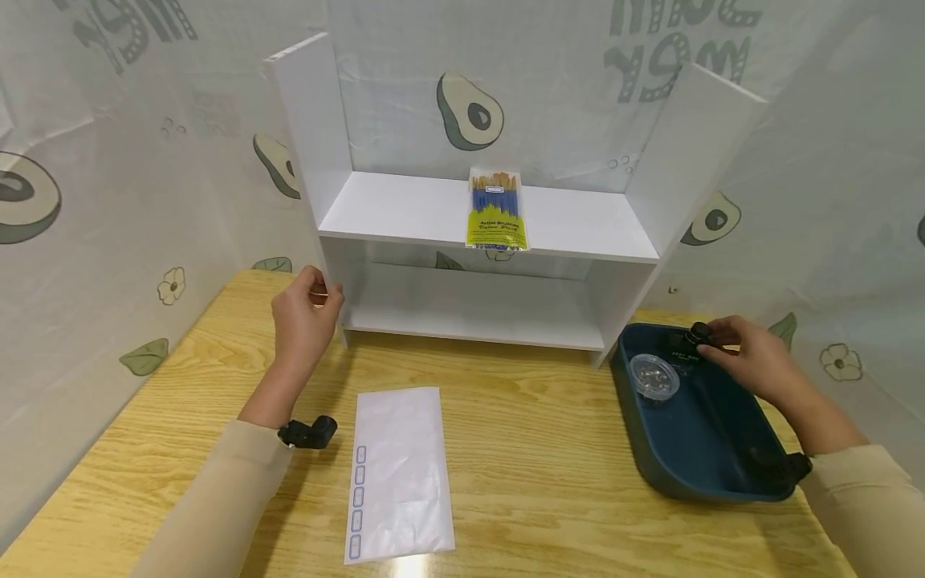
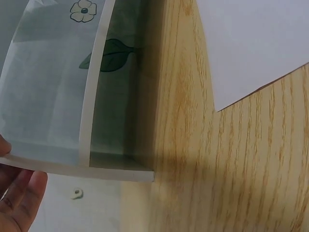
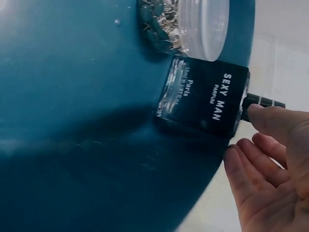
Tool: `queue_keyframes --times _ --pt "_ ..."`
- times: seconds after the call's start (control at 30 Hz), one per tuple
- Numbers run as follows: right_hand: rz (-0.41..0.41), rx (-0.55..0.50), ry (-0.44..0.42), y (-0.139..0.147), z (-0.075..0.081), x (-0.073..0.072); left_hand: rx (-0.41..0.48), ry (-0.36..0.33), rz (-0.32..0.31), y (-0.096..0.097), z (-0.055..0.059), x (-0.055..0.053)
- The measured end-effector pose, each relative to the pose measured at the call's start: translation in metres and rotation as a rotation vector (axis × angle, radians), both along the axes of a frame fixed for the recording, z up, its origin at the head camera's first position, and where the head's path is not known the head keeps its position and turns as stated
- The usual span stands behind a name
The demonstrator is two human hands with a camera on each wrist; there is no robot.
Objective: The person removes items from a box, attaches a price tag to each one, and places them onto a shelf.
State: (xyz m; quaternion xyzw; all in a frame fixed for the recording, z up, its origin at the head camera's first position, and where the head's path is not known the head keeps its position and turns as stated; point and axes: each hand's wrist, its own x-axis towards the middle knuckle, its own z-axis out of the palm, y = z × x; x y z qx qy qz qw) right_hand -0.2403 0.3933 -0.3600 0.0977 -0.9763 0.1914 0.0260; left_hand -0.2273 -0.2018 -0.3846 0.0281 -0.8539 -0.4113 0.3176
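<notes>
My left hand [image 1: 303,315] pinches the left side panel of the white two-tier shelf [image 1: 477,309]; in the left wrist view, thumb and fingers [image 2: 33,200] lie on opposite faces of that panel. On the right, my right hand [image 1: 759,363] holds a dark perfume bottle [image 3: 205,99] by its black cap, at the far end of the blue bin [image 1: 654,461]. The bottle's label reads "SEXY MAN PARFUM". Beside it in the bin is a round clear tub [image 1: 654,377] of small metallic pieces.
A pack of artist brushes [image 1: 497,213] stands on the upper shelf, overhanging its front edge slightly. A white paper sheet [image 1: 401,474] with a column of small blue boxes lies on the wooden table [image 1: 535,457]. Avocado-print sheeting [image 1: 405,104] hangs behind.
</notes>
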Motion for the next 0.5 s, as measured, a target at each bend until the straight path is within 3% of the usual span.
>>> queue_keyframes --times 0.2,0.5 --pt "0.028 0.050 -0.025 0.0026 -0.0051 -0.0052 0.001 -0.004 0.001 0.0008 0.0010 0.0003" --pt "0.112 0.076 0.028 0.0036 -0.0080 -0.0093 0.006 -0.008 0.006 -0.0006 0.0005 -0.0007"
